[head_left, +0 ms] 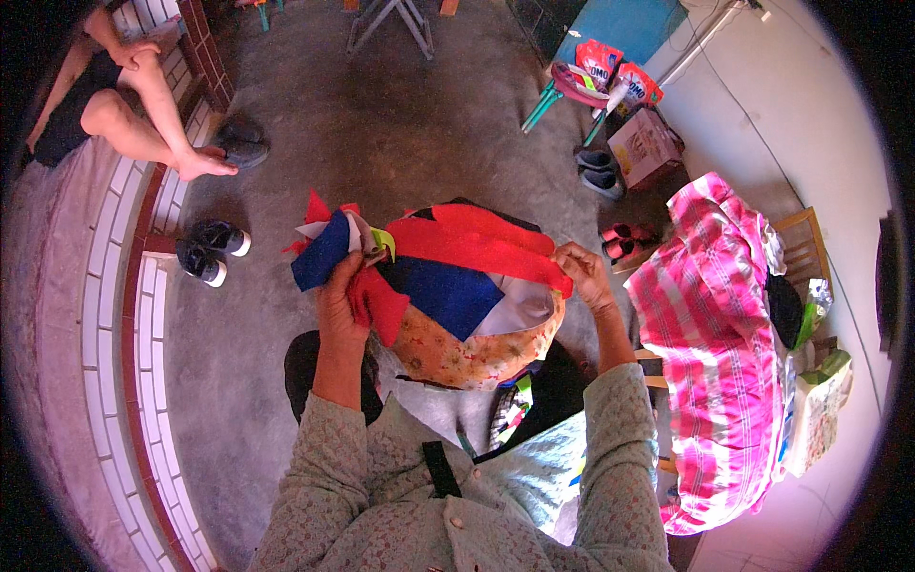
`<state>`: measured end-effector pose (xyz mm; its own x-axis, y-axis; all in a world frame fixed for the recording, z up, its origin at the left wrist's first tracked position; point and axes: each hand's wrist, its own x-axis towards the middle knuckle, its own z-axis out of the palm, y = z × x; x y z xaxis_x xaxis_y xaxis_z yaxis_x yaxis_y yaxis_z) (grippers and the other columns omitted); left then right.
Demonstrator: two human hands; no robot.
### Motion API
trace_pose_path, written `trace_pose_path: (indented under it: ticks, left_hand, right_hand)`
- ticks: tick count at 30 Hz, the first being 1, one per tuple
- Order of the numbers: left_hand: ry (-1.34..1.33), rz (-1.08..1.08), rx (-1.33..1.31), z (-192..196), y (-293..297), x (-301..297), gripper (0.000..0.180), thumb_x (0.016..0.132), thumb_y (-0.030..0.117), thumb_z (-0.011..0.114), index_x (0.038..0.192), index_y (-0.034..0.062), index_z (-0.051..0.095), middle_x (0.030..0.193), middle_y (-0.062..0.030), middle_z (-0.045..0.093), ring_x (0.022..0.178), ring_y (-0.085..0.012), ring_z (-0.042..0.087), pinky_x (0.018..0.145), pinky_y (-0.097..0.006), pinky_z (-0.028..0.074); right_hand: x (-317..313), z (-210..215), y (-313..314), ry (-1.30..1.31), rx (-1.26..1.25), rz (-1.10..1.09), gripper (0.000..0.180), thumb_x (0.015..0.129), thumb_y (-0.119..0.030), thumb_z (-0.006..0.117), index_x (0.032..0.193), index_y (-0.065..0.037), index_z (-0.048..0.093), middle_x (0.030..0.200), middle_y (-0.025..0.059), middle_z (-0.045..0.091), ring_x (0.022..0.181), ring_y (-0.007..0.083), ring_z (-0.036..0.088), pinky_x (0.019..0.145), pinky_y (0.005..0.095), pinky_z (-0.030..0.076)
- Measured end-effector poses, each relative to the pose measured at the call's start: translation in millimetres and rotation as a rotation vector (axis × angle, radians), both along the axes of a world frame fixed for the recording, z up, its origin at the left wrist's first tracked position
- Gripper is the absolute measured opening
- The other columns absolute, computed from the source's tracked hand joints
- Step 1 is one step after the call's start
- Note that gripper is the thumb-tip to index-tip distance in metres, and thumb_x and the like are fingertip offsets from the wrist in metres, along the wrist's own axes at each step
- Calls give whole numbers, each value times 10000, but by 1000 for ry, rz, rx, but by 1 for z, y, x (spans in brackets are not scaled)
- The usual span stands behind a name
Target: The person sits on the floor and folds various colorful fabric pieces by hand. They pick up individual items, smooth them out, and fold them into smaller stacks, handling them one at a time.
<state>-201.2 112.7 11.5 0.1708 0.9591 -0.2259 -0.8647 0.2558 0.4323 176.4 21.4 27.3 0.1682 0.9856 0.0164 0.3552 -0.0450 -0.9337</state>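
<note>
Holding cloth pieces (434,276), the left hand (340,297) clamped their left end; the right hand (581,272) pinched the red strip (477,246), stretched sideways between them.

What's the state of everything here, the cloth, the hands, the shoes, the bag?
Red cloth strip: stretched between both hands.
Left hand: clutching bunched red and blue scraps.
Right hand: pinching the strip's end.
Pink plaid bag: bulging, slumped.
Dark shoes: off, lying on floor.

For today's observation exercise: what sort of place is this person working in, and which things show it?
Probably a home porch or yard: a bare concrete floor, shoes left beside a tiled step, and a pink checked cloth draped over furniture.
</note>
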Motion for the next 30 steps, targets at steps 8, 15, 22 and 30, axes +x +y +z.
trace_pose_path:
  ticks: [8,15,22,30]
  left_hand:
    - [32,-8,5,-1,1,2,393,770,-5,641,1149,67,565,1118,-62,596,1013,-208,584,904,-359,484]
    - [17,10,50,15,-5,6,391,767,-6,642,1144,65,566,1121,-65,595,1015,-206,584,908,-351,477]
    - [51,4,79,19,-10,9,408,760,-3,654,1150,67,558,1091,-60,603,1001,-201,589,897,-348,476]
    - [34,-146,115,29,-22,19,359,767,-21,630,1115,43,564,1046,-85,615,958,-207,607,844,-356,505]
  right_hand:
    - [8,-3,-9,39,-16,0,340,912,-311,527,873,10,628,795,30,616,786,147,567,774,289,447]
    - [3,-22,-20,-612,222,-249,220,861,-237,603,943,-34,625,847,90,638,788,232,606,747,338,461]
    - [-59,-22,-39,-583,222,-236,335,788,-181,648,1099,-82,576,1171,137,560,1084,324,529,898,418,427]
    - [-75,-48,-50,-536,207,-216,469,847,-152,583,1290,-65,458,1390,180,356,1298,321,331,1066,377,258]
